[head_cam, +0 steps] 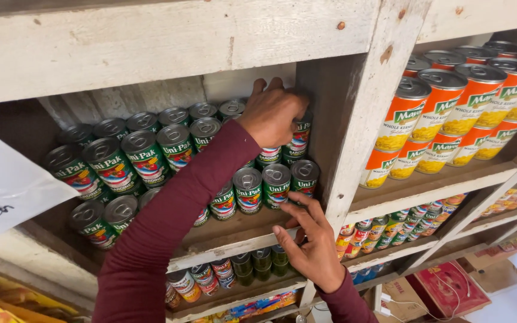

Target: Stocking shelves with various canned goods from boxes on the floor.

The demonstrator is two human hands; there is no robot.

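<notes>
Green tins with pull-ring lids (145,157) are stacked two high on a worn white wooden shelf (228,245). My left hand (270,112), in a maroon sleeve, reaches up over the stack. Its fingers curl down over the top of a green tin (299,140) at the right end of the upper row, against the wooden upright (354,131). My right hand (313,244) is lower, fingers spread, its fingertips by the shelf's front edge just under the rightmost lower tin (304,177). It holds nothing.
Orange tins (444,113) fill the compartment to the right. Lower shelves hold small mixed tins (390,230) and dark tins (261,262). A white paper sheet (7,185) hangs at left. Cardboard boxes (450,287) lie on the floor at bottom right.
</notes>
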